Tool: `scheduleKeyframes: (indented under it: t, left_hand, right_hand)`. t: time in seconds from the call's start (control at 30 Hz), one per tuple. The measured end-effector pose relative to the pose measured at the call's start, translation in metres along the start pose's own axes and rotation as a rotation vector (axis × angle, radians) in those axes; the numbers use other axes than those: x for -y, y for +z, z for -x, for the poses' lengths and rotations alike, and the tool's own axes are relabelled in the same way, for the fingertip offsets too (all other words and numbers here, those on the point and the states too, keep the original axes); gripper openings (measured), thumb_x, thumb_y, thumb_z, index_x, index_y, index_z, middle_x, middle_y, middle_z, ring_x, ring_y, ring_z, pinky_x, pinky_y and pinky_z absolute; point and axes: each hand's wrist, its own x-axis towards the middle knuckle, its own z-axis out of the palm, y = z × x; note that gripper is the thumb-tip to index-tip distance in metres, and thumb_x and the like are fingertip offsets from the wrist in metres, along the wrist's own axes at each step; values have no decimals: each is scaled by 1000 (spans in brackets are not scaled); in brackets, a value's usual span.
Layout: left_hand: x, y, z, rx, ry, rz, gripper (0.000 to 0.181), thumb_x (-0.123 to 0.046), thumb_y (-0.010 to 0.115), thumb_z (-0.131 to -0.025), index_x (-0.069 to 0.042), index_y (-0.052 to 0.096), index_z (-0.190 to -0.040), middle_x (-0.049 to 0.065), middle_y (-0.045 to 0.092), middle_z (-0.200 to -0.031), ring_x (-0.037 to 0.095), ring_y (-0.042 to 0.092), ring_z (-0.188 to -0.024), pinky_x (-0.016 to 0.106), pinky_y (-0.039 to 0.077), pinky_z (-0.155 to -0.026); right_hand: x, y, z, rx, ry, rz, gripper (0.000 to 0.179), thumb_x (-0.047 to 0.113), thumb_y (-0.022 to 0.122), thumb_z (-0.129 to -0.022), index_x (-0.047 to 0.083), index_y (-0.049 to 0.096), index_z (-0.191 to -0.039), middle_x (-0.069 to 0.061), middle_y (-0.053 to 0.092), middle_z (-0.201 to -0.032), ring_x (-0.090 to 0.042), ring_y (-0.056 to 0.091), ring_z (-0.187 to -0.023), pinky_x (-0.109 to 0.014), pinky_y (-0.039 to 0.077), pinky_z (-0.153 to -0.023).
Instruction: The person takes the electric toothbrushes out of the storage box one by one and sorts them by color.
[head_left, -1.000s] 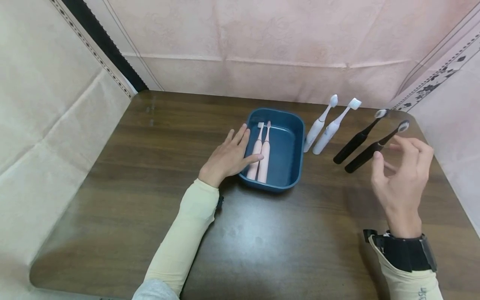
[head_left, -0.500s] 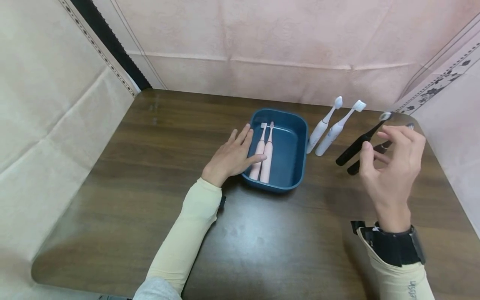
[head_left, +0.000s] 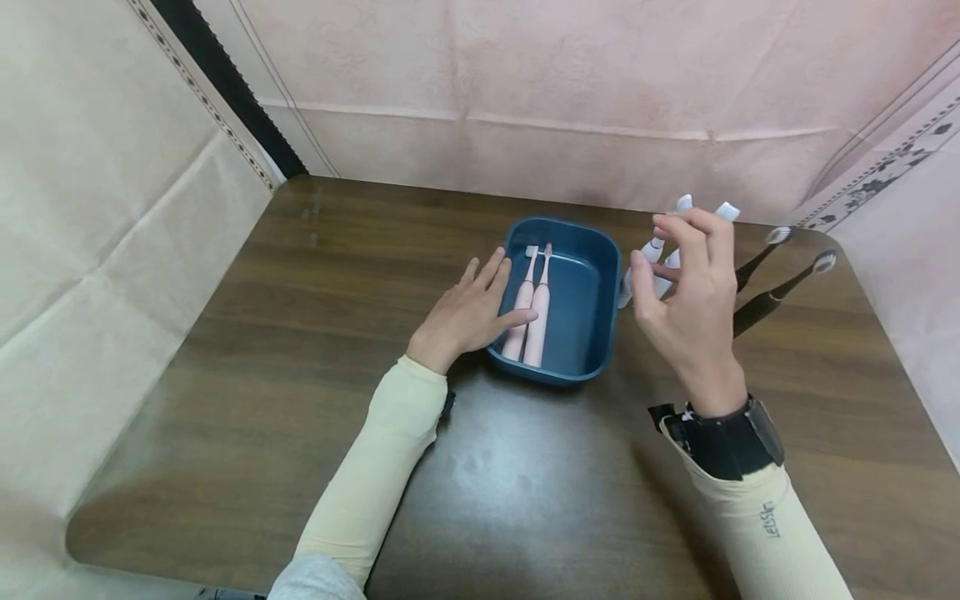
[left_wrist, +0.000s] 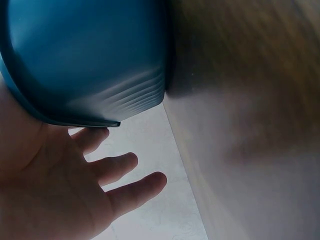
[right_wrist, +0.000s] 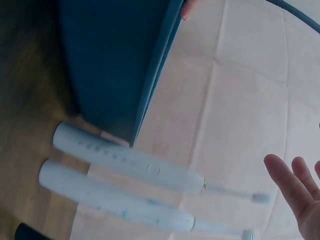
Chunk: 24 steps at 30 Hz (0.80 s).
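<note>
My left hand [head_left: 467, 315] rests on the left rim of a blue plastic bin [head_left: 577, 321], fingers spread and thumb reaching over the inside. Two pink electric toothbrushes [head_left: 537, 325] lie side by side in the bin's left half. To the right of the bin, my right hand [head_left: 693, 304] hovers over two white electric toothbrushes [head_left: 651, 248], partly hiding them. Its fingers are loosely bent with nothing between them. In the right wrist view the white toothbrush nearer the bin [right_wrist: 125, 161] and the one with blue marks [right_wrist: 117, 196] lie parallel, apart from the fingers.
Two black electric toothbrushes [head_left: 759, 312] lie right of my right hand, their lower ends partly covered by it. Everything stands on a brown wooden table [head_left: 300, 333]. Pale cloth [head_left: 570, 92] hangs behind the table and at its sides.
My right hand has moved left from beside the black toothbrushes, past them, to above the white ones, carrying nothing. My left hand has stayed on the bin's rim.
</note>
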Motion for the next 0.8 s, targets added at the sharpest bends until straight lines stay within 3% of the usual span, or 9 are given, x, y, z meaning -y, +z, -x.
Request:
scheduleKeyframes:
  t: [0.13, 0.27, 0.57, 0.8]
  left_hand:
    - [0, 0, 0, -2, 3, -4, 93, -68, 44, -98, -12, 10, -164, 4, -4, -171, 38, 4, -154, 59, 26, -117]
    - [2, 0, 0, -2, 0, -3, 93, -68, 44, -98, -13, 10, -164, 4, -4, -171, 38, 3, -154, 59, 26, -117]
    - [2, 0, -1, 4, -8, -4, 93, -69, 44, -98, -13, 10, -164, 4, -3, -171, 37, 2, -155, 59, 25, -117]
    - [1, 0, -2, 7, -15, -8, 94, -70, 45, -97, -14, 11, -164, 4, -3, -171, 37, 3, -155, 59, 25, -117]
  right_hand:
    - [0, 10, -7, 59, -18, 37, 36, 4, 67, -94, -4, 62, -129, -26, 53, -126, -24, 62, -114, -26, 58, -80]
    - [-1, 19, -11, 118, -38, 51, 34, 6, 65, -96, -6, 62, -128, -26, 52, -126, -27, 62, -112, -46, 61, -76]
    - [-5, 33, -19, 173, -67, 69, 32, 9, 64, -97, -3, 62, -127, -21, 52, -124, -32, 62, -103, -49, 61, -75]
    - [-14, 45, -21, 275, -76, 103, 34, 10, 64, -98, -2, 62, -129, -21, 55, -124, -31, 65, -96, -46, 60, -71]
